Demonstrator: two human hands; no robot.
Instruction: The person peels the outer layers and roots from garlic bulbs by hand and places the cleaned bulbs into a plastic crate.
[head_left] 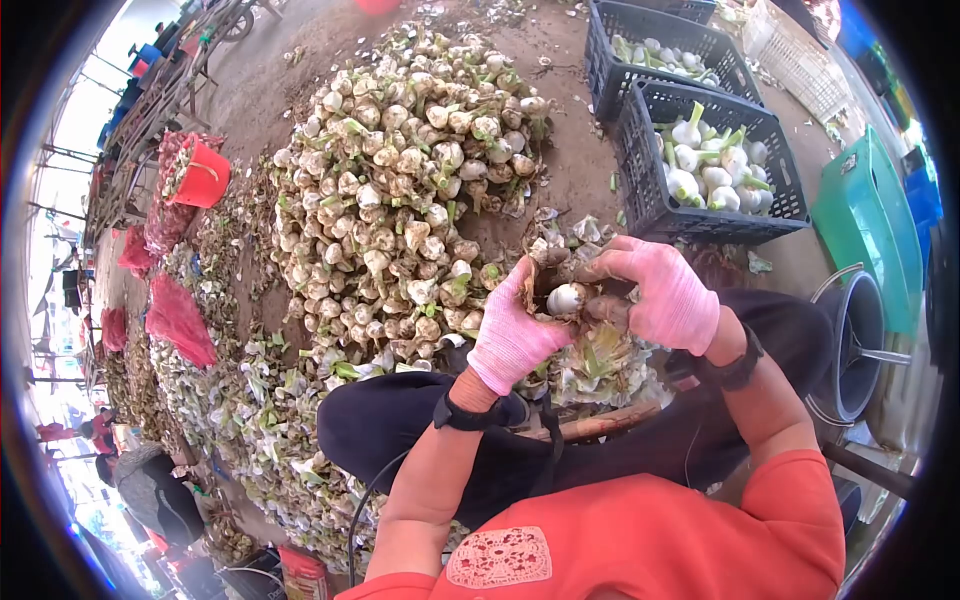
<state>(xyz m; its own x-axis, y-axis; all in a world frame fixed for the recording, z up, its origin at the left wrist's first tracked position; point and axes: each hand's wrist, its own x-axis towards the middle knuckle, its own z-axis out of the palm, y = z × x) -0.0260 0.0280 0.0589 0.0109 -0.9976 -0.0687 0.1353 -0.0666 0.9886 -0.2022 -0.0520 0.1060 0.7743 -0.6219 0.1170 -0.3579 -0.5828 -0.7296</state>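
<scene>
Both hands wear pink gloves with dirty fingertips and meet in front of the knees. Between them is a garlic bulb, whitish with some brown skin about it. My left hand curls around the bulb's left side, thumb below it. From the right, my right hand has its fingers bent against the bulb. Loose peelings lie under the hands. A large heap of untrimmed garlic rises just beyond my left hand.
Dark crates of garlic stand beyond my right hand. At the right are a green tub and a grey bucket. Peelings, a red bucket and pink net bags lie left. Another person is at lower left.
</scene>
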